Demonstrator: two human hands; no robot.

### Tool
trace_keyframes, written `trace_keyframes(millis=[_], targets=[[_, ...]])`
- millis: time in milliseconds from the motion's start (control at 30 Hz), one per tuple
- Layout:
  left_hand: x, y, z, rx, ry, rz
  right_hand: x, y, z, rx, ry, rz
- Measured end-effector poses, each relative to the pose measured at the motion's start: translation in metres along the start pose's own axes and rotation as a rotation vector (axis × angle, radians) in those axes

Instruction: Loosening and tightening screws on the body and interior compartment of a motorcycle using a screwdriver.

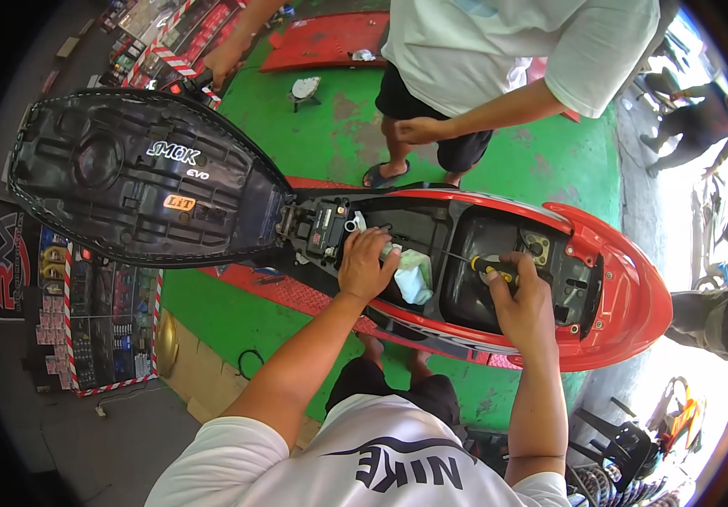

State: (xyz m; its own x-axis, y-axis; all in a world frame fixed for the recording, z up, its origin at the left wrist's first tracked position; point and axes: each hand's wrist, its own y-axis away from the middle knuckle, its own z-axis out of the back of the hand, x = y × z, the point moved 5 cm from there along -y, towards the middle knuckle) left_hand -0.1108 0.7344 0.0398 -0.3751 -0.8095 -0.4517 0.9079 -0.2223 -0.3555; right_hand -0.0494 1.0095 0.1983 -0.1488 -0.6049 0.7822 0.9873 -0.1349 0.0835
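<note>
A red scooter body [626, 296] lies across in front of me with its black seat [220, 186] flipped up to the left. My right hand [520, 300] is closed on a screwdriver [479, 264] with a yellow and black handle. Its thin shaft points left over the open under-seat compartment [474, 308], toward my left hand [366, 264]. The fingers of that hand are apart and reach into the frame beside a black battery [328, 230]; their tips are partly hidden. A small white round part [354, 223] and a crumpled pale cloth [414, 277] are next to them.
Across the scooter stands another person in a white shirt [474, 59], one hand [224, 63] near the raised seat. A small stool [305, 90] stands on the green floor [338, 127]. Display shelves [110, 329] are at left; motorbike parts [626, 448] lie lower right.
</note>
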Motion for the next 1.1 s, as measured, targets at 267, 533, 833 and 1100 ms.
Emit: trace_keyframes(millis=[267,533,833,1100], targets=[[-0.002,-0.002,0.001,0.017,0.005,-0.007,-0.001,0.001,0.002,-0.032,-0.030,0.004],[-0.001,-0.002,-0.001,0.028,0.011,0.000,-0.004,0.001,0.002,-0.028,-0.047,-0.029],[0.003,-0.001,-0.004,0.045,0.002,0.014,0.004,0.004,0.012,-0.025,-0.040,-0.044],[0.002,-0.002,-0.003,0.055,0.001,0.018,0.011,0.012,0.032,-0.128,-0.089,0.024]])
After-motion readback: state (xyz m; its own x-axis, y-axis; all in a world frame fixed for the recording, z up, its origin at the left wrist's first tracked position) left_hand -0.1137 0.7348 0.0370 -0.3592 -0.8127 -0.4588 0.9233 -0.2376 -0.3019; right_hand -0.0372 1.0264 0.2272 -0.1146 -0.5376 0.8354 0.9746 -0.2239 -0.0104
